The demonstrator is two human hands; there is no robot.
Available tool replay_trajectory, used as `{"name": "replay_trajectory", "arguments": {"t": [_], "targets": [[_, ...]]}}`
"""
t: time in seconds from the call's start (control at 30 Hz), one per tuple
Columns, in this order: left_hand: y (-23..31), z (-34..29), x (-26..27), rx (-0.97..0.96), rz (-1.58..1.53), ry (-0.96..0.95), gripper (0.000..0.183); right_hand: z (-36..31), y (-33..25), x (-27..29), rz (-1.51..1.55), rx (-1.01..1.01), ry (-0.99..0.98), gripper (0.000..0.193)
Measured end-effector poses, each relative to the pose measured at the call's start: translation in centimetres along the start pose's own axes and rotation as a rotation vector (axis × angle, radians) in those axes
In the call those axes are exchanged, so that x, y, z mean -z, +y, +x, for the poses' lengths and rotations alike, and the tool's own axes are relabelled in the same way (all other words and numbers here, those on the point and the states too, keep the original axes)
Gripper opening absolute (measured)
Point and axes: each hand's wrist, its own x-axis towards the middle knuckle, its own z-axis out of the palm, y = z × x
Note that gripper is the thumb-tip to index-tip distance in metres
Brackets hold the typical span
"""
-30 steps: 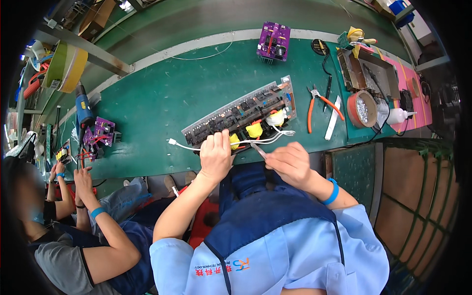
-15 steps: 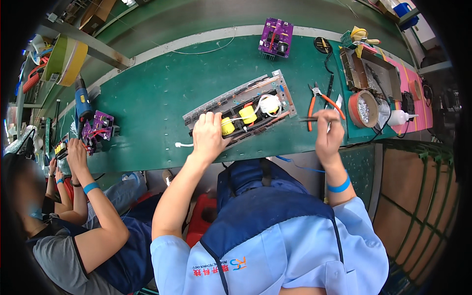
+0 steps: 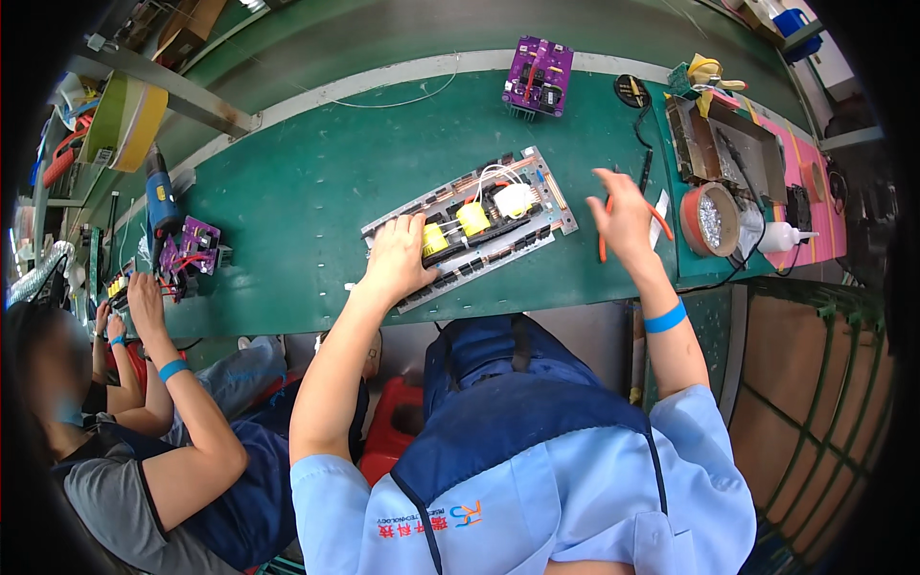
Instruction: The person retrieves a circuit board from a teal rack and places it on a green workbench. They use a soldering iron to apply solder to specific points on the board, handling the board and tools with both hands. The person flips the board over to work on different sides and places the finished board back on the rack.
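Here's your left hand [image 3: 395, 257], clamped across the left end of the long circuit board [image 3: 562, 213], fingers over the far side and thumb along the near edge; that hold probably steadies the slanting board against the green bench mat [image 3: 297, 216], right in front of you; three yellow-wrapped coils [image 3: 471, 219] line its middle, the nearest one just beside your fingertips, and a white lead [image 3: 499, 169] arches over the far end, likely kept up there so it clears the edge;

over to your right hand [image 3: 623, 222], off the board, thumb and fingers apart, nothing to be seen between them; it hovers about the orange-handled cutting pliers [image 3: 664, 213], hiding their middle, and whether skin meets handle you can't tell from here; pliers, white strip [image 3: 655, 233] and black pen-shaped tool [image 3: 646, 168] lie together on that side, within easy reach, it seems;

farther out, a purple circuit board [image 3: 537, 77] sits at the back, beyond the working space; and the lettering: red characters beside an orange-and-blue emblem on your light-blue shirt [image 3: 537, 498], upside down in this view; the label on the blue heat gun [image 3: 161, 196] at left is too small to read
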Motion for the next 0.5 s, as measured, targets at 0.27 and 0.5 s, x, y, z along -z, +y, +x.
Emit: {"name": "replay_trajectory", "arguments": {"t": [0.27,0.5], "targets": [[2.0,-2.6,-1.0,-0.058,-0.023,0.310,0.071,3.3,-5.1,-1.6,-0.095,0.603,-0.345,0.065],[3.1,-4.0,-1.5,-0.067,0.040,0.420,0.070,2.9,-4.4,-2.0,-0.086,0.776,-0.177,0.046]]}}
